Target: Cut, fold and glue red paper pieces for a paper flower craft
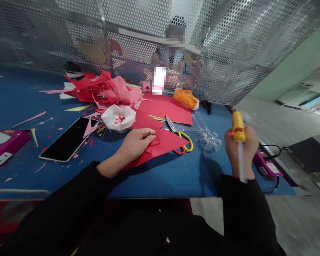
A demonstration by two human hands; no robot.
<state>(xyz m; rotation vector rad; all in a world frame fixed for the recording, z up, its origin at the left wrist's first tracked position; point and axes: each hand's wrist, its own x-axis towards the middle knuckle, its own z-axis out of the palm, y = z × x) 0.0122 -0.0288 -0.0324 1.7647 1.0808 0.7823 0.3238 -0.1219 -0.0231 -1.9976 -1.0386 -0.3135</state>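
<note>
My left hand [134, 144] is closed on a sheet of red paper [169, 142], pinching a folded flap near its upper edge. The paper slants over the table's front part, its pointed corner reaching right. In my right hand [249, 149], raised above the table's right side, is a yellow hot glue gun [238, 124] with a small red light; a pale glue stick [241, 161] sticks out toward me. Scissors [186, 142] with yellow and red handles lie just behind the red paper, partly covered by it.
A white bag-lined bowl [119, 119] holds small scraps. Left of it lie a phone [69, 140] and a purple device [8, 147]. Red and pink paper scraps [101, 89] pile up behind. An orange packet [186, 99], clear plastic [209, 140] and a purple box [268, 165] are rightward.
</note>
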